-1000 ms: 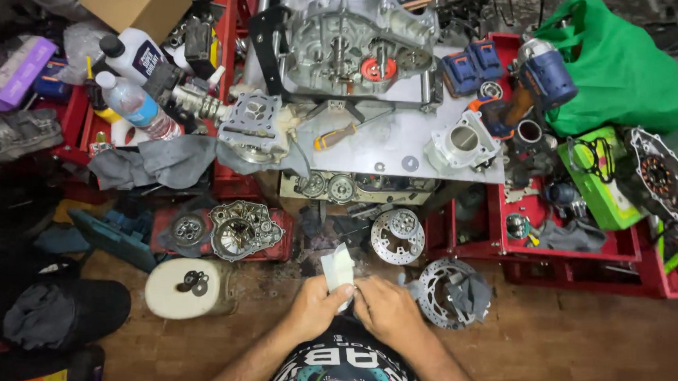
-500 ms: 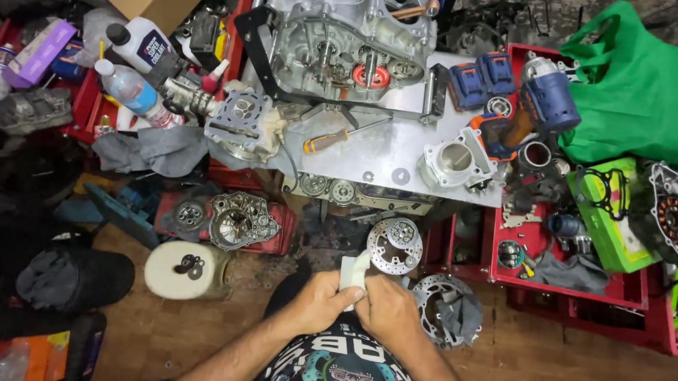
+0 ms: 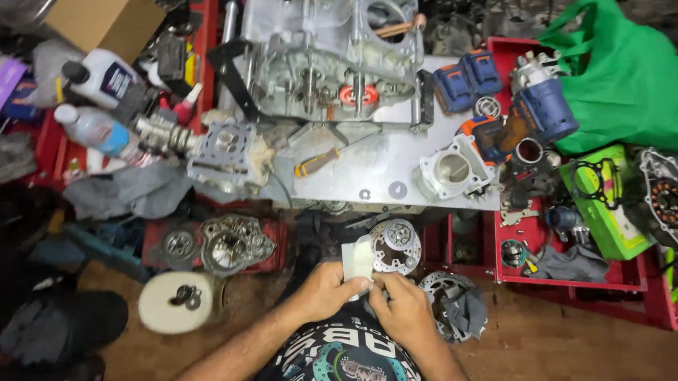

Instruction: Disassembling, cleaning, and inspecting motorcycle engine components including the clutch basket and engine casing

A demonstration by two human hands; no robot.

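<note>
Bright, even light from overhead; the metal tabletop (image 3: 404, 159) gleams with mild glare. The left edge sinks into dark shadow, detail lost. Wide-angle bending shows at corners, which look perhaps slightly soft.

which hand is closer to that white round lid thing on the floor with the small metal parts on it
Left. The left hand sits just right of the white lid, both hands pinching a small pale packet. The right hand is farther right, beyond the left hand.

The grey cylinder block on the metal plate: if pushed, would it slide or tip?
The cylinder block looks like thick cast metal, so probably heavy for its size. It sits squat on the smooth metal plate, so it would likely slide rather than tip or roll.
</note>
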